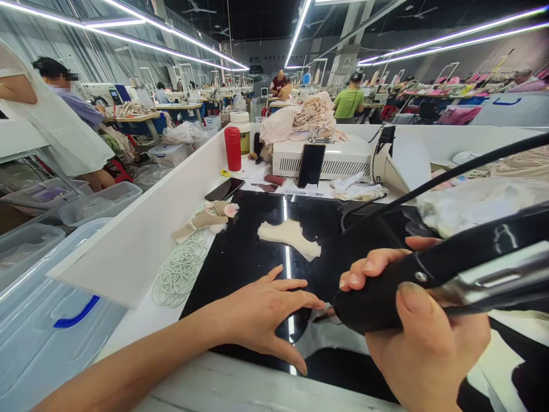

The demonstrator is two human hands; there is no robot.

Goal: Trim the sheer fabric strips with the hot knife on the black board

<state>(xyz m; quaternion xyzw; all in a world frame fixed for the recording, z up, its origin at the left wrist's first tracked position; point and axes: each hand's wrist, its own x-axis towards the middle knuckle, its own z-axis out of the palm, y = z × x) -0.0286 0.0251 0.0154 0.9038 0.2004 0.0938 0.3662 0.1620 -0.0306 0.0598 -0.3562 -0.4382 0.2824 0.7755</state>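
Note:
My right hand [412, 337] is closed around the black handle of a corded tool [450, 269], held low over the glossy black work surface [244, 257]. My left hand [261, 312] lies flat on that surface with fingers stretched out, its fingertips close to the tool's black tip and to a pale piece of fabric [326, 337] lying partly under the tool. A cream fabric piece [291, 236] lies further back on the black surface. The tool's black cord [450, 174] arcs off to the right.
A pile of white elastic loops [182, 269] and beige fabric bits [206, 217] lie left, by a white partition [141, 229]. Behind: a phone [224, 189], a red bottle [233, 149], a white machine [338, 160], a propped phone [311, 165]. Clear bins [38, 320] stand left. Other people work beyond.

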